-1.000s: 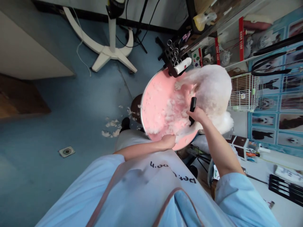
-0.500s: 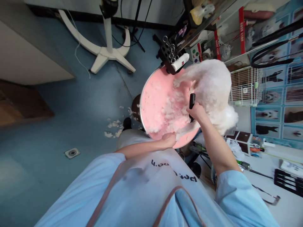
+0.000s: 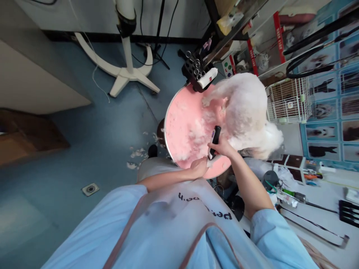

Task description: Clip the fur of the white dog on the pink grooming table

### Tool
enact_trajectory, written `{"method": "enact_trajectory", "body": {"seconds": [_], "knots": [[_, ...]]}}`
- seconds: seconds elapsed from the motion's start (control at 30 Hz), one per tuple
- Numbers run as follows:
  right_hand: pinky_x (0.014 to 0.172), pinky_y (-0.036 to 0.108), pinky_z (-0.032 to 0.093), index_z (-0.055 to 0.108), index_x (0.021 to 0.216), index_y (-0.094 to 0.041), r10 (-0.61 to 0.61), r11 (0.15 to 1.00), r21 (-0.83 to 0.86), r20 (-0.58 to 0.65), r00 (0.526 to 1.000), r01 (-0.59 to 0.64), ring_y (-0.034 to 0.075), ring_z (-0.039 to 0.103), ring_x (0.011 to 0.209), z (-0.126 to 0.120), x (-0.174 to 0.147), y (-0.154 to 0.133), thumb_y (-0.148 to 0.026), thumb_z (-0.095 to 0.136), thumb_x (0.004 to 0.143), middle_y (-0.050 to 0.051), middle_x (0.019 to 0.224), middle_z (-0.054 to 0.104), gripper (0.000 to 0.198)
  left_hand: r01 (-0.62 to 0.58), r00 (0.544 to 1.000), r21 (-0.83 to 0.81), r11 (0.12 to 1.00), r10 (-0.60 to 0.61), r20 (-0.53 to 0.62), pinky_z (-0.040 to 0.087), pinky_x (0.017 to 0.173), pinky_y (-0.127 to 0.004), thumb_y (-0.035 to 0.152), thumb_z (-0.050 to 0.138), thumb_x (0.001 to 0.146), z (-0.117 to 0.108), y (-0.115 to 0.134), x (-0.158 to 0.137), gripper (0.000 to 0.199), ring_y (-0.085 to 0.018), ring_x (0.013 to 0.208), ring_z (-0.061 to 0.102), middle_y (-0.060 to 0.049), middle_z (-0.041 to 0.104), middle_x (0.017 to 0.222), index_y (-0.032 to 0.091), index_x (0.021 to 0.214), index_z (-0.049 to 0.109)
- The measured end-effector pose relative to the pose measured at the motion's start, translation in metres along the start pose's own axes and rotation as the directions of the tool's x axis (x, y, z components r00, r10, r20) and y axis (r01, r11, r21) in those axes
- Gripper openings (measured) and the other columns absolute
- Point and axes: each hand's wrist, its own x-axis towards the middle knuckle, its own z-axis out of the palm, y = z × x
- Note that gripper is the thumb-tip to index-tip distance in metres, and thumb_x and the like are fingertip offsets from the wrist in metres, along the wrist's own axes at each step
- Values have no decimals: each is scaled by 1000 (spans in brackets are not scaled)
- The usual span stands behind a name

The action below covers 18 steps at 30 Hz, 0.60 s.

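The clipper (image 3: 215, 136) looks smooth plastic, the fur (image 3: 246, 102) fluffy, the scissors (image 3: 197, 67) glossy metal.

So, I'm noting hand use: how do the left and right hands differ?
The left hand holds the leg of the white dog; the right hand holds a black hair clipper. The left hand is nearer the apron, the right hand nearer the dog's torso. Both are bare.

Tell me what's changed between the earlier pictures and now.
The right hand has moved the black clipper along the white dog's outstretched leg, toward the left hand, so its lower end is now close to that hand. Nothing was let go or newly grasped. The left hand still holds the leg's end, and the dog remains on the pink table.
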Motion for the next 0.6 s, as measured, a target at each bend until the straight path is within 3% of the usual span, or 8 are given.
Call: {"method": "enact_trajectory", "body": {"seconds": [0.07,0.13,0.23,0.37,0.5,0.6], "knots": [[70,33,58,58,110,-16,-85,983,-179,-204,975,48,27,72,84,-26,8,-6,-39,66,86,10,93,73,34,-23,1000,82,996,23,7,52,86,-36,31,50,98,3,1,0,36,-30,108,68,-17,70,121,10,126,57],[84,41,57,56,120,-8,-54,923,-379,-302,952,-68,34,71,101,-46,24,-14,-42,61,90,21,109,71,45,-23,1000,164,986,23,8,52,87,-38,32,48,99,6,2,0,37,-31,108,68,-18,69,121,8,126,57],[87,41,56,59,122,0,47,829,-543,-165,985,-131,37,70,105,-52,50,-27,-34,69,85,28,110,70,51,-14,1000,235,972,15,-2,53,86,-39,28,47,99,11,3,0,37,-31,108,68,-19,69,122,7,128,55],[70,36,58,68,111,-4,199,795,-598,102,975,-100,32,74,79,-39,78,-34,-32,79,74,17,77,72,47,-13,1000,260,966,17,-11,54,85,-39,18,47,96,15,1,-4,36,-32,108,69,-20,70,118,5,128,54],[65,36,57,69,114,-5,149,769,-632,27,988,-99,31,73,75,-39,93,-24,-36,81,72,16,72,71,53,22,998,249,968,-7,-63,55,85,-41,17,48,94,18,-4,-4,38,-34,109,69,-22,69,117,5,129,53],[58,34,56,67,117,-6,69,873,-485,22,997,-49,28,71,69,-37,86,-10,-37,85,68,14,70,70,61,16,997,235,972,1,-73,55,83,-40,19,52,92,20,-6,-3,39,-34,108,69,-21,70,116,4,129,52]]}}
